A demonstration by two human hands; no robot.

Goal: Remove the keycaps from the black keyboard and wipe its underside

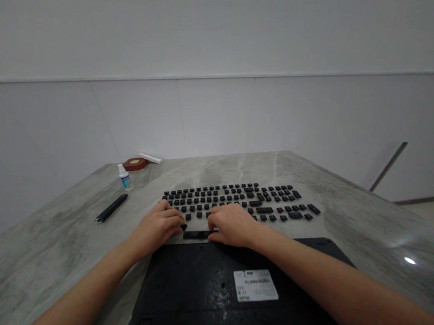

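Loose black keycaps [201, 201] lie in rows on the grey marbled table, laid out like a keyboard. In front of them is a large black panel [192, 290] bearing a white label [256, 286], which looks like the underside of a keyboard. At its far edge, my right hand [230, 224] pinches the right end of a long black bar [196, 235]. My left hand [164, 223] is just left of that bar, its fingers closed around a small dark piece [184, 227], apparently a keycap. The fingertips partly hide both pieces.
Left of the keycaps, a dark slim tool [111, 208] lies near a small spray bottle [126, 178] with a white top. Farther back are a reddish-brown box [134, 164] and a white strip [150, 158] by the wall. The table edge [336, 179] slopes away at right.
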